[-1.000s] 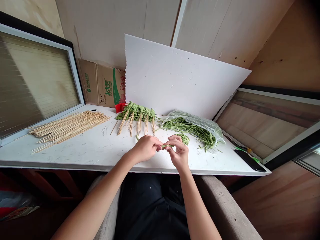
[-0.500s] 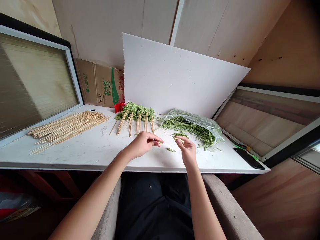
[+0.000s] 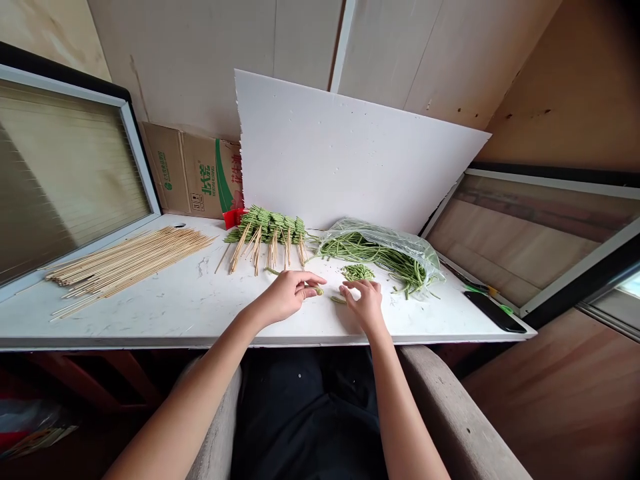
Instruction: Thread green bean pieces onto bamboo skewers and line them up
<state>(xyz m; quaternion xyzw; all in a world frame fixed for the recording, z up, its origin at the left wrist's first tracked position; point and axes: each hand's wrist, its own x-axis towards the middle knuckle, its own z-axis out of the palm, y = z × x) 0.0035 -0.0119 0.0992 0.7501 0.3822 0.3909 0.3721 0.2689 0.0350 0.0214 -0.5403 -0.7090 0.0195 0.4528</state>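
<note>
Loose sticks (image 3: 133, 261) lie unused on the bench (image 3: 200, 310) near stacked skewered beans (image 3: 274, 223), seemingly finished; the left hand (image 3: 285, 295) pinches a bean piece (image 3: 319, 291), the right hand (image 3: 366, 303), fingers loosely parted, hovers beside another piece (image 3: 338, 300); short pieces (image 3: 357, 272) and bagged long beans (image 3: 367, 249) remain unskewered.

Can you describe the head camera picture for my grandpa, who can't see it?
A person's left hand pinches a bit of green bean over a white table, the right hand open near another bit. Behind lie skewered beans and a plastic bag of long beans, with bare sticks off to the left.
</note>
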